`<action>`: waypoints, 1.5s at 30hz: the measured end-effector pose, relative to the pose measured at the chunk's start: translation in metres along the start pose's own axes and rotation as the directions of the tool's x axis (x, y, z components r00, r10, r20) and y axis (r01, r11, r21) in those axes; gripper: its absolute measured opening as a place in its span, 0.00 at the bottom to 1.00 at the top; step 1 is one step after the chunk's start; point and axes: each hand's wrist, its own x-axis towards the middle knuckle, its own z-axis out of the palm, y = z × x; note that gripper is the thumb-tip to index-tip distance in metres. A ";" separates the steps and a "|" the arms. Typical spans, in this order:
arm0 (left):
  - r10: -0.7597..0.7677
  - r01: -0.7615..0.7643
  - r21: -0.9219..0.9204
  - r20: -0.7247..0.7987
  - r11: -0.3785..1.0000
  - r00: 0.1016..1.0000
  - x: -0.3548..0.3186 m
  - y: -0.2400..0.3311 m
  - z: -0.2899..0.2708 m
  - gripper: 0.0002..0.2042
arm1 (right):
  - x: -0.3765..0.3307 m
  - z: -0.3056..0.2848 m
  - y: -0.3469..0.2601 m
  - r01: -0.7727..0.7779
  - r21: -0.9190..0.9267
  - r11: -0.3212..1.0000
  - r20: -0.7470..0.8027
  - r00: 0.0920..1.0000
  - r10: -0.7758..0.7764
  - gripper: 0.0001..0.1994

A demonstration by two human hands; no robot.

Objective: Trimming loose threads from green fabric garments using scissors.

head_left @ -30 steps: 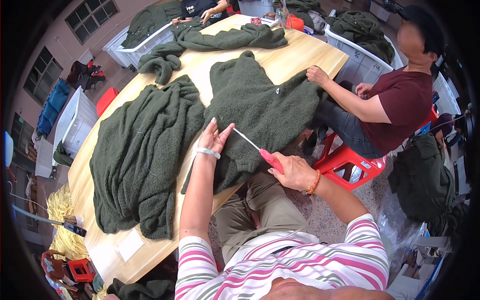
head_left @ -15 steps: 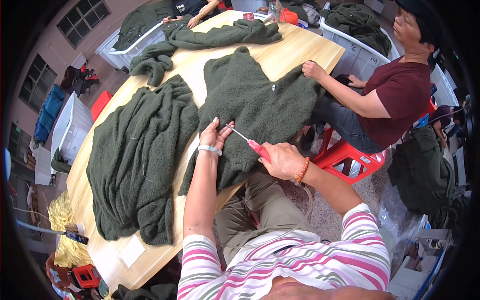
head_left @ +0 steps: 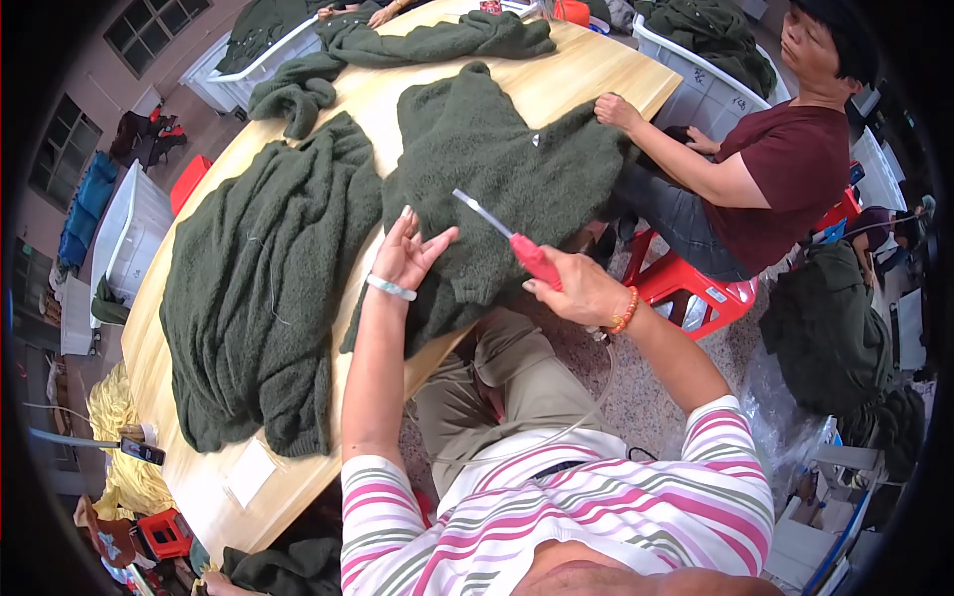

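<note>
Pink-handled and slim metal-shafted, a tool (head_left: 523,250) is clamped in the person's right hand (head_left: 581,286) by the near edge of the pale wooden table (head_left: 596,65); its long axis slants, tip forward-left. The empty left hand (head_left: 407,255), fingers apart, hovers near a dark-green fuzzy knit garment (head_left: 497,164) overhanging that edge.

At the far end of the table (head_left: 586,60), we see little more of one worker than a pair of hands (head_left: 383,15); the upper edge crops the rest. Our view of the pink-handled tool (head_left: 535,260) ends where the right hand (head_left: 584,288) hides its butt. Whether the spread left hand (head_left: 403,256) touches the dark green garment (head_left: 497,164), we cannot tell. The white mark (head_left: 536,140) on that cloth is too small for us to identify.
</note>
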 end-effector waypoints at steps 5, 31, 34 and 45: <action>-0.203 0.190 0.139 0.086 0.972 0.975 -0.051 -0.012 0.005 0.09 | -0.029 -0.009 0.013 -0.037 0.007 0.999 -0.003 0.999 0.037 0.18; 0.722 -0.465 0.786 0.034 0.408 0.692 -0.121 0.025 -0.069 0.10 | -0.081 0.013 -0.010 0.041 -0.023 0.999 0.189 0.981 -0.036 0.19; 0.688 -0.350 0.901 0.083 0.258 0.721 -0.144 0.009 -0.093 0.13 | -0.077 0.022 -0.009 0.050 -0.026 0.998 0.232 0.972 -0.043 0.18; 0.347 -0.213 0.971 0.236 -0.103 0.908 -0.150 -0.002 -0.079 0.29 | -0.040 0.042 -0.025 0.169 0.042 0.985 0.265 0.948 -0.174 0.17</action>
